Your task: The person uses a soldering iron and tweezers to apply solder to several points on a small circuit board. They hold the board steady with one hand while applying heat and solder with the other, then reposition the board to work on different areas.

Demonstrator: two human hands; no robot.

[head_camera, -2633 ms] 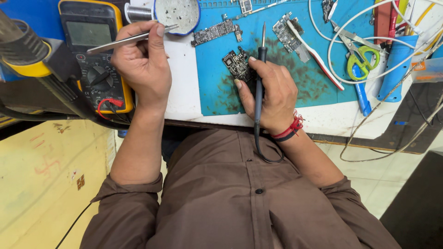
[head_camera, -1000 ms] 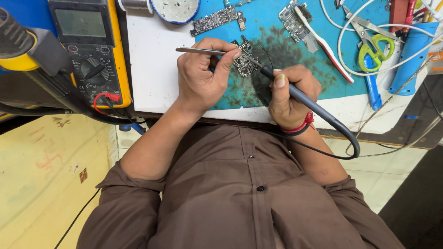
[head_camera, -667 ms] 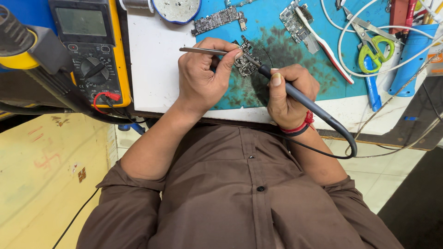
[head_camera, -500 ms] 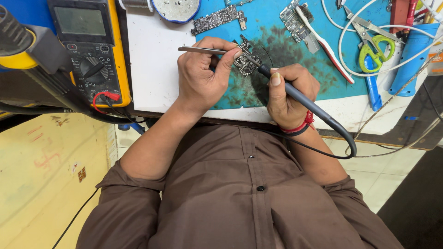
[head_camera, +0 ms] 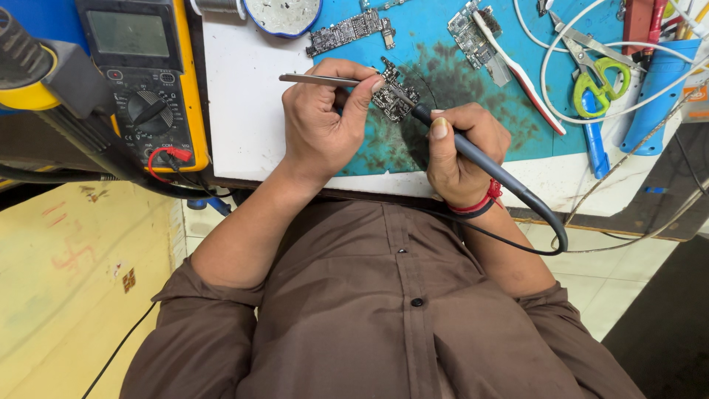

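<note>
Small circuit board (head_camera: pixel 393 94) flat on the blue mat (head_camera: pixel 509 125), upper centre; unmoved since a moment ago, work held steady. Left hand (head_camera: pixel 323 124) closed on tweezers (head_camera: pixel 314 78), right hand (head_camera: pixel 459 151) closed on soldering iron (head_camera: pixel 473 151). Yellow multimeter (head_camera: pixel 144 74) upper left, green scissors (head_camera: pixel 597 70) upper right on the table

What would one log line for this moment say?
left hand: tweezers | right hand: soldering iron | tips on circuit board | blue mat

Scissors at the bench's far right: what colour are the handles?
Bright green handles on the scissors, clearest in the head view.
</note>
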